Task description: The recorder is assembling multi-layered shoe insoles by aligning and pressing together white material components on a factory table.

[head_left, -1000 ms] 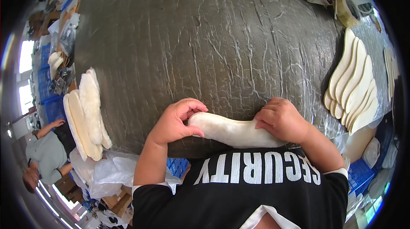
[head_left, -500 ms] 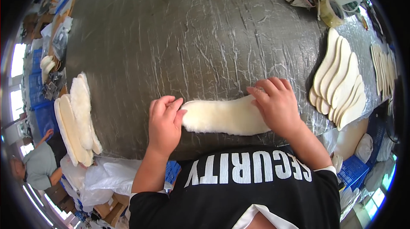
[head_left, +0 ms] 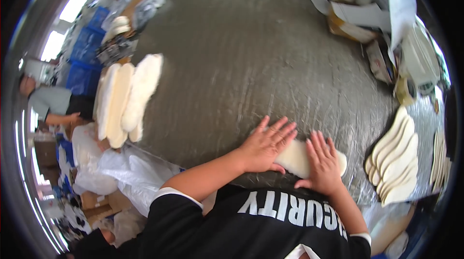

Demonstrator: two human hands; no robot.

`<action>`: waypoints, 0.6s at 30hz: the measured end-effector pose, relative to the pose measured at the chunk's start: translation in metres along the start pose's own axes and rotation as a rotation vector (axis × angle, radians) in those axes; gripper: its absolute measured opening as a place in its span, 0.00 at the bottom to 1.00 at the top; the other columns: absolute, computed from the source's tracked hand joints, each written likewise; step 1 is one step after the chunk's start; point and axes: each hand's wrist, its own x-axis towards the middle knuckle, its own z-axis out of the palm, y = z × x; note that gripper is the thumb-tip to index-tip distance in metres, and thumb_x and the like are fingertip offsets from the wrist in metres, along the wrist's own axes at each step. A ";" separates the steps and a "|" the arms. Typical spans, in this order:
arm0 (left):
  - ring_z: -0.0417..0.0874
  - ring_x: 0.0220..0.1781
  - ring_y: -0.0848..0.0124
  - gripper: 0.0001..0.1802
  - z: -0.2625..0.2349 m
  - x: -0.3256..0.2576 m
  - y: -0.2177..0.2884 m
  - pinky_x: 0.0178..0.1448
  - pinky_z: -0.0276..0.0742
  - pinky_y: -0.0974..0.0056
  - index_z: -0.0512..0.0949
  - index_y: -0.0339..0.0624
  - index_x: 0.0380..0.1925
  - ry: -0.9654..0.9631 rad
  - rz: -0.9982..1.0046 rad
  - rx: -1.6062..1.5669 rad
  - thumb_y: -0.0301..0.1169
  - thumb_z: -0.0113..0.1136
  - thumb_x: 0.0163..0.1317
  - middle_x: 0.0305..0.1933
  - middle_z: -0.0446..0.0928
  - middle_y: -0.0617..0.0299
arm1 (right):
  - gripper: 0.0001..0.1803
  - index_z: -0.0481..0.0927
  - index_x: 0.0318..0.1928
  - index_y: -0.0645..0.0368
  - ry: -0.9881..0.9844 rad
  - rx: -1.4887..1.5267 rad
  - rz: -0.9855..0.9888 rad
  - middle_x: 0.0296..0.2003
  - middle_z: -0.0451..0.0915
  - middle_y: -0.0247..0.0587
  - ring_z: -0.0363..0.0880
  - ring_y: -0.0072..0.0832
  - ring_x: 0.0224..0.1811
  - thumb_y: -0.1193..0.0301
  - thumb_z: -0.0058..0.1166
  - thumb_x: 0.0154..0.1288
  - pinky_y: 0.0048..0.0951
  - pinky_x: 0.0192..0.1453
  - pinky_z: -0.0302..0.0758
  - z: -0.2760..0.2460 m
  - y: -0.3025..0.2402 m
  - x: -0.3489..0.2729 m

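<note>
A fluffy cream insole (head_left: 294, 158) lies flat on the table near my body, partly covered by both hands. My left hand (head_left: 267, 147) rests with its fingers spread over the insole's left end. Flat on the right part, my right hand (head_left: 323, 165) has its fingers stretched out, and the insole's right tip shows past it. At the left table edge is a pile of fleecy insoles (head_left: 141, 92). A fanned stack of smooth cream insoles (head_left: 394, 157) lies to the right of my right hand.
Another row of thin insoles (head_left: 439, 160) sits at the far right. Behind it stand a tape roll (head_left: 405, 90), a white plastic tub (head_left: 419, 53) and an open cardboard box (head_left: 355, 22). Blue crates (head_left: 87, 46), plastic bags (head_left: 130, 169) and another person (head_left: 53, 99) are off to the left.
My hands have gone from pinching near the insole's ends to lying flat on it, closer together. The whole view has turned and shifted, with more of the left side showing.
</note>
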 end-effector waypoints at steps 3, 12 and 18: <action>0.49 0.80 0.54 0.62 0.015 -0.001 -0.001 0.78 0.43 0.39 0.53 0.43 0.74 0.134 0.022 -0.124 0.61 0.70 0.43 0.78 0.52 0.52 | 0.69 0.57 0.72 0.60 0.108 -0.354 0.105 0.72 0.54 0.64 0.48 0.59 0.76 0.21 0.47 0.39 0.63 0.76 0.37 -0.002 0.010 -0.027; 0.76 0.57 0.58 0.33 0.030 -0.032 0.027 0.52 0.70 0.48 0.75 0.48 0.59 0.504 0.082 0.142 0.45 0.67 0.52 0.54 0.75 0.51 | 0.59 0.59 0.70 0.64 0.318 -0.120 0.101 0.68 0.63 0.61 0.59 0.55 0.72 0.27 0.44 0.54 0.57 0.76 0.49 0.019 0.039 -0.055; 0.81 0.29 0.42 0.07 -0.053 -0.081 -0.017 0.36 0.77 0.42 0.75 0.38 0.34 0.343 -0.316 -0.219 0.29 0.56 0.57 0.24 0.79 0.44 | 0.32 0.68 0.64 0.65 0.769 0.250 0.259 0.66 0.66 0.61 0.65 0.52 0.68 0.65 0.57 0.62 0.48 0.72 0.59 0.015 0.032 -0.065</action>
